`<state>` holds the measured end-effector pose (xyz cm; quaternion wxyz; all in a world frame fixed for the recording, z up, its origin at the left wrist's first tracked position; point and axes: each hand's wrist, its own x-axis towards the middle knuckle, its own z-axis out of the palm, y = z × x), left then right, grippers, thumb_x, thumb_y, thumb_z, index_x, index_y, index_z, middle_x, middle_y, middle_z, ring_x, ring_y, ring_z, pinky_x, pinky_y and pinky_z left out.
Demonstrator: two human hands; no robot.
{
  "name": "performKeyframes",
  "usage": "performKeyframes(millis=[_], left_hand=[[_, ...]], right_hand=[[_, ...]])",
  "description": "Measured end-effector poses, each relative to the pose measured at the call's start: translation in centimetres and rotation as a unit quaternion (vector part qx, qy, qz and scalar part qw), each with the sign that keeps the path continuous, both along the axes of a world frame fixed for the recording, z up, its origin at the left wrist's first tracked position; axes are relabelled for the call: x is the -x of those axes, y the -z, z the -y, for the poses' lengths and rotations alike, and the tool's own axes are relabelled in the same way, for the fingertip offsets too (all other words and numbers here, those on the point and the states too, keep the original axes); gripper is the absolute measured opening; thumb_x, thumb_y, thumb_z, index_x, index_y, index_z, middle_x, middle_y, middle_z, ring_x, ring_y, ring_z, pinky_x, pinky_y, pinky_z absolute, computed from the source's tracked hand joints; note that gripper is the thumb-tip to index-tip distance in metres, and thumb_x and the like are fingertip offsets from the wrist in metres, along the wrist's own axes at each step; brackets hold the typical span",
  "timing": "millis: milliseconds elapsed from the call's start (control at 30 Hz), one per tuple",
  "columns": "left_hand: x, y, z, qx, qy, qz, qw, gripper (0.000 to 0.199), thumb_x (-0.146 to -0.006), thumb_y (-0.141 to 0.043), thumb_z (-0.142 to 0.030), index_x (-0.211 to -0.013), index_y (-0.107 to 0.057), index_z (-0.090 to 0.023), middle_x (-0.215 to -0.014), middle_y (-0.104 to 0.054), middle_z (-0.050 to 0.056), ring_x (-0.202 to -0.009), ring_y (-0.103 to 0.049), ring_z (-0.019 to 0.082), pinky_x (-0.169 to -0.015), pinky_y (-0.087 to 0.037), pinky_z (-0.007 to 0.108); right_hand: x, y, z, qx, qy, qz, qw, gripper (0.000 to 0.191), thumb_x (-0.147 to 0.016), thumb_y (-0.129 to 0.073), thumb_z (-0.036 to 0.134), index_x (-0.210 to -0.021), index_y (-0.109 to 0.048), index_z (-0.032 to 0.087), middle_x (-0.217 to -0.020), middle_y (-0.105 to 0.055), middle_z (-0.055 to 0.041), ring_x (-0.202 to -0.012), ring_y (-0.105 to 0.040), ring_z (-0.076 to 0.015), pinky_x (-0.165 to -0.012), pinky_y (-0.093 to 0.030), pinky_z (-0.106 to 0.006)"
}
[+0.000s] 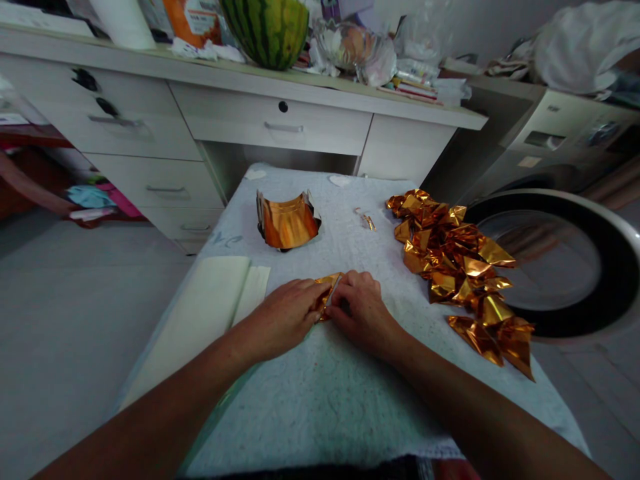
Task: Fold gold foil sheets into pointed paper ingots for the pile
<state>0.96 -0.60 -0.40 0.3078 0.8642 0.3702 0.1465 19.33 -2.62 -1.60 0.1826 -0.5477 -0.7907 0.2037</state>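
Between my two hands, on the cloth-covered table, lies a small piece of gold foil [327, 283] with a pale edge showing. My left hand [290, 313] has its fingers closed on the foil's left side. From the right, my right hand [361, 308] pinches the pale edge with curled fingers. Beyond them stands a curved stack of gold foil sheets [289, 223]. A long pile of folded gold foil pieces [450, 253] spreads along the table's right side. Between stack and pile is a tiny gold scrap [369, 222].
Pale paper sheets [213, 293] lie along the left of the table [320, 413]. Behind it is a white desk [320, 123] with drawers, holding a watermelon [267, 30] and a glass bowl [345, 43]. A washing machine's open round door [607, 267] stands close at the right.
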Motion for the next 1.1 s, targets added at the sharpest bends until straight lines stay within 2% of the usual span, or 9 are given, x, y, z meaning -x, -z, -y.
performKeyframes(millis=[400,600,667,800,1100], left_hand=[[-0.2,-0.3,-0.1,0.031,-0.012,-0.004,0.999,0.015,-0.085,-0.052,-0.015,-0.097,-0.059,-0.021,-0.093,-0.063,0.003,-0.093,-0.057,0.021,-0.085,-0.044,0.035],[0.0,0.2,0.2,0.030,-0.070,-0.010,0.997,0.011,-0.084,-0.058,-0.020,-0.091,-0.051,-0.021,-0.081,-0.059,-0.001,-0.077,-0.055,0.018,-0.068,-0.039,0.030],[0.1,0.5,0.1,0.023,-0.070,-0.007,0.997,0.008,-0.084,-0.058,-0.020,-0.087,-0.050,-0.021,-0.078,-0.057,-0.002,-0.075,-0.054,0.017,-0.066,-0.037,0.029],[0.2,0.9,0.0,0.000,-0.048,-0.003,0.999,0.009,-0.084,-0.056,-0.017,-0.076,-0.052,-0.020,-0.079,-0.057,-0.001,-0.078,-0.053,0.017,-0.069,-0.037,0.029],[0.1,0.4,-0.1,0.010,-0.027,-0.029,0.999,0.014,-0.088,-0.049,-0.016,-0.078,-0.058,-0.019,-0.083,-0.056,0.002,-0.082,-0.054,0.018,-0.076,-0.040,0.031]], right_hand=[[-0.1,0.3,0.1,-0.014,-0.002,0.002,1.000,0.005,-0.083,-0.065,0.020,-0.079,-0.062,0.019,-0.098,-0.055,-0.0051,-0.095,-0.045,-0.0225,-0.082,-0.032,-0.038],[-0.1,0.3,0.2,-0.016,0.003,0.012,1.000,0.006,-0.083,-0.066,0.021,-0.081,-0.061,0.019,-0.099,-0.056,-0.0049,-0.095,-0.045,-0.0223,-0.080,-0.031,-0.036],[-0.1,0.2,0.2,-0.015,0.002,0.009,1.000,0.006,-0.083,-0.067,0.021,-0.081,-0.062,0.019,-0.099,-0.057,-0.0044,-0.095,-0.045,-0.0220,-0.080,-0.030,-0.036],[-0.1,0.1,0.1,-0.014,-0.001,0.008,1.000,0.004,-0.083,-0.065,0.021,-0.081,-0.062,0.019,-0.100,-0.056,-0.0044,-0.096,-0.044,-0.0219,-0.081,-0.030,-0.036],[-0.1,0.0,0.2,-0.012,0.002,0.018,1.000,0.005,-0.084,-0.065,0.022,-0.081,-0.062,0.019,-0.101,-0.056,-0.0047,-0.097,-0.045,-0.0221,-0.081,-0.031,-0.036]])
